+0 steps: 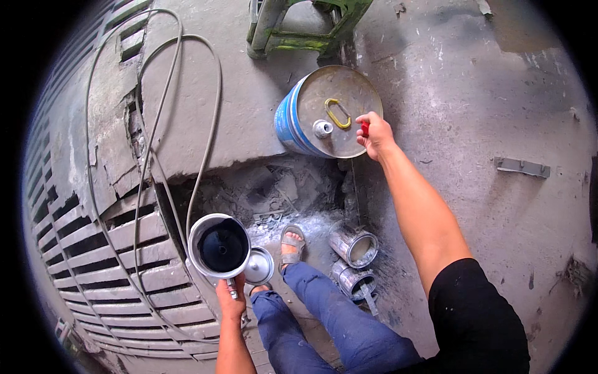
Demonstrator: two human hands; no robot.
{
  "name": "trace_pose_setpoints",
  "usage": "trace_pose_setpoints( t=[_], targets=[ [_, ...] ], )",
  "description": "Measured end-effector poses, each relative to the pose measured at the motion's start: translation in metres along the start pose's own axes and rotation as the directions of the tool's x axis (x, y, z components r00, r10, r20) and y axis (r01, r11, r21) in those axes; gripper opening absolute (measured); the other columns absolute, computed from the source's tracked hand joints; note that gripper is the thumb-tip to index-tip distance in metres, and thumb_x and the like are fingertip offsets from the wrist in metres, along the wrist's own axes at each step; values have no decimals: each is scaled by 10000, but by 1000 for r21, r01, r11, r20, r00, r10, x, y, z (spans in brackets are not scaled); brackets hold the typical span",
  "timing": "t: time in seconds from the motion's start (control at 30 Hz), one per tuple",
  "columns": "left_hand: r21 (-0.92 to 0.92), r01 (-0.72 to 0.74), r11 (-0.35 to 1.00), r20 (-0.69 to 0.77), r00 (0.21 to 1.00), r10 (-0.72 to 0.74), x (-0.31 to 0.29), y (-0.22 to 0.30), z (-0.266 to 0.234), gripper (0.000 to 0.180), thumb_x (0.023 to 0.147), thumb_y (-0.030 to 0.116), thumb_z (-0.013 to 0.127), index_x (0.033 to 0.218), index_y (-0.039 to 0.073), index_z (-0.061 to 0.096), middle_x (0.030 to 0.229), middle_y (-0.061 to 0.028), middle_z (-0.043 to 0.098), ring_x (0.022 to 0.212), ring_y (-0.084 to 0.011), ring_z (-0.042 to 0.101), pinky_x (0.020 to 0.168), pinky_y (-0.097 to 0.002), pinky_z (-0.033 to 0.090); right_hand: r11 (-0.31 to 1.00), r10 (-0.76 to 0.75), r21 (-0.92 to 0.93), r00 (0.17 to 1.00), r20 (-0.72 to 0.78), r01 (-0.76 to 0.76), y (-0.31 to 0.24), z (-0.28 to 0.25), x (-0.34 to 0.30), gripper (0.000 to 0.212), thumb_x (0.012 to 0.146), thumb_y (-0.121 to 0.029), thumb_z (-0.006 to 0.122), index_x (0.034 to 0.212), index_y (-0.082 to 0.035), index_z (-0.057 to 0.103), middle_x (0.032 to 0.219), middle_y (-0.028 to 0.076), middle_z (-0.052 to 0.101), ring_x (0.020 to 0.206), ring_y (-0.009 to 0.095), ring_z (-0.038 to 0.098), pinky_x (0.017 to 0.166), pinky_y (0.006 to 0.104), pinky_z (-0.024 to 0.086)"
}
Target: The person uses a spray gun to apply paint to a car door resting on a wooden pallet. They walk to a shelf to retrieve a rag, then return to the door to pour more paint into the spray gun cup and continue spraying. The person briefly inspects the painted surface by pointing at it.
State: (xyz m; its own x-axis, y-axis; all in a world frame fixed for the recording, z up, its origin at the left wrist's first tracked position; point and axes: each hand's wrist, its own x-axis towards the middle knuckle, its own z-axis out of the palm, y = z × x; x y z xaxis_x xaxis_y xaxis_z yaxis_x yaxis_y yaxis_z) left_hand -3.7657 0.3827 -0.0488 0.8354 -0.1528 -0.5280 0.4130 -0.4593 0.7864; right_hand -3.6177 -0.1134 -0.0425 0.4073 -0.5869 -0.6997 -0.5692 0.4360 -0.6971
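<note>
My left hand (230, 304) is closed round the handle below a round metal cup (194, 248), which looks like the cup of a paint spray gun. The cup is uncovered, its inside dark with a small round spot at the bottom. Beside it is a silver round lid (259, 267) with a knob; what supports the lid I cannot tell. My right hand (377, 138) pinches a small red cap (365, 128) over the right edge of a blue metal drum (289, 121). On the drum's top stand an uncapped spout (322, 129) and a yellow carabiner-like handle (338, 113).
Two used paint cans (354, 245) lie or stand right of my feet, the lower with a flat stick (369, 299) in it. A grey hose (218, 106) loops over slatted boards (118, 274) at left. A green-stained stool (268, 28) stands beyond the drum; a broken pit (249, 187) lies before it.
</note>
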Motion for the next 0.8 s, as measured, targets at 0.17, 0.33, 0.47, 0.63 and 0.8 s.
trace_pose_setpoints(
  t=[0.17,0.33,0.47,0.63,0.8],
  targets=[
    [23,-3,1000,-6,1000,3,7,-2,2,142,852,123,622,846,21,524,718,-41,568,656,-143,526,617,-289,440,772,-248,-577,962,111,266,5,14,22,180,738,-143,599,871,-25,618,797,85,619,690,160,584,550,315,479],
    [95,24,995,-9,1000,-23,15,-8,-3,172,845,130,625,947,19,541,773,-91,619,660,-152,536,616,-311,451,594,-166,-759,964,208,266,-7,41,16,275,659,-108,644,924,-35,643,873,105,651,775,200,614,679,317,489],
    [151,49,987,-20,999,-47,26,-18,-6,190,831,149,636,925,6,552,748,-140,625,639,-214,564,613,-342,458,474,-86,-830,953,289,295,-22,39,19,269,633,-104,627,894,-42,637,824,101,638,762,201,592,677,325,472],
    [165,42,985,1,999,-43,36,-30,-15,153,795,82,607,920,8,561,749,-163,619,654,-281,593,614,-360,457,253,-161,-861,897,412,441,-23,38,8,222,616,-146,621,806,-34,593,786,124,616,770,231,588,680,342,457],
    [286,-24,958,69,998,5,47,-51,-28,125,807,88,578,886,0,537,706,-160,593,618,-259,545,593,-354,441,306,-67,-767,816,574,564,5,60,-22,209,670,-179,583,803,-18,564,734,121,610,708,220,588,653,337,468]
  ],
)
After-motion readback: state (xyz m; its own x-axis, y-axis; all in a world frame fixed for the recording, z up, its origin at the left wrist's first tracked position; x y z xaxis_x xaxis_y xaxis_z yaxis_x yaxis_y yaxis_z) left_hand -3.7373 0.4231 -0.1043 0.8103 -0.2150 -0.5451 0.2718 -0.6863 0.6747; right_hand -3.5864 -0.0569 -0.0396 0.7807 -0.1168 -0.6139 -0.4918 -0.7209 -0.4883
